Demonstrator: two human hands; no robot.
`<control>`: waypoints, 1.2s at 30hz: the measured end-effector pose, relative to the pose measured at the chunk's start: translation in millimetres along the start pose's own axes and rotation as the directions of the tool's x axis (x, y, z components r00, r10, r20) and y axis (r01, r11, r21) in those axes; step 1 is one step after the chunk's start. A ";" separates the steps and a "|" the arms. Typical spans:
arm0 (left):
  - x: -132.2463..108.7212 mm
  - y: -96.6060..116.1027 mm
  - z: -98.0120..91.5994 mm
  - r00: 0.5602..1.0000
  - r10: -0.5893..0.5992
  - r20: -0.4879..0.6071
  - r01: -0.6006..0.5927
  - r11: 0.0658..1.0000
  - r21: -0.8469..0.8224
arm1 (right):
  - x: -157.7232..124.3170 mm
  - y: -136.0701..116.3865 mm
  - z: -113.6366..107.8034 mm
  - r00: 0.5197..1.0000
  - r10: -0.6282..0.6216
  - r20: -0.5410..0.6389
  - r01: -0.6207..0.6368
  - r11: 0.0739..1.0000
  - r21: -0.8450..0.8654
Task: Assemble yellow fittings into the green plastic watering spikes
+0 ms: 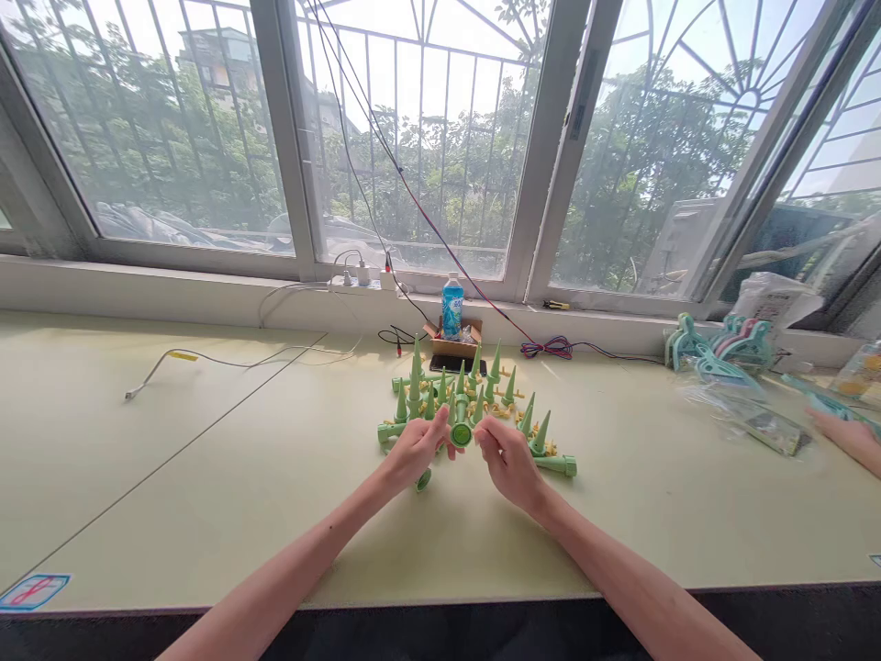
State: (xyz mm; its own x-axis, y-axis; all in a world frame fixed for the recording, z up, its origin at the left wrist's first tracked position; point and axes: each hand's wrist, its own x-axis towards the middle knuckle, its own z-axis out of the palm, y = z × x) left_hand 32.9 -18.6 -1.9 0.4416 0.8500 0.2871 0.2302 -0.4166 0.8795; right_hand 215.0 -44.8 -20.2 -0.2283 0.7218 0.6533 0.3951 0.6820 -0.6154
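Observation:
My left hand and my right hand meet over a pale green table, both pinched on one green cone-shaped plastic part held between them. Its round open end faces me. Just behind the hands lies a heap of several more green cones mixed with small yellow pieces. Some cones stand upright, others lie on their sides. One green piece lies under my left hand.
A blue-labelled water bottle stands in a small cardboard box by the window sill. Cables run over the table's left. At the right lie teal plastic hangers, clear bags and another person's hand.

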 end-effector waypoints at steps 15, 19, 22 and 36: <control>-5.3 6.1 -1.6 0.990 0.134 0.036 -0.137 0.982 0.133 | 0.4 2.2 0.7 1.000 -0.005 -0.003 0.005 1.000 0.002; -7.3 6.5 -1.1 0.977 0.215 -0.004 -0.207 0.943 0.260 | 0.5 0.1 0.6 0.999 0.043 -0.015 -0.042 0.999 0.013; -7.4 6.0 -0.5 0.946 0.321 -0.038 -0.289 0.894 0.343 | 0.2 0.7 1.9 0.996 0.088 -0.009 -0.088 0.996 0.026; -5.8 -0.6 1.9 0.911 0.409 -0.058 -0.353 0.844 0.405 | 1.7 2.1 5.1 0.987 0.163 -0.001 -0.163 0.986 0.033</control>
State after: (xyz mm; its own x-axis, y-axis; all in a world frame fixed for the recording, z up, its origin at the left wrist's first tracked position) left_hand 31.9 -23.9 -4.8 0.4456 0.6229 0.6430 0.3893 -0.7816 0.4874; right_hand 210.9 -41.5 -22.7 -0.1597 0.8231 0.5449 0.3970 0.5590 -0.7280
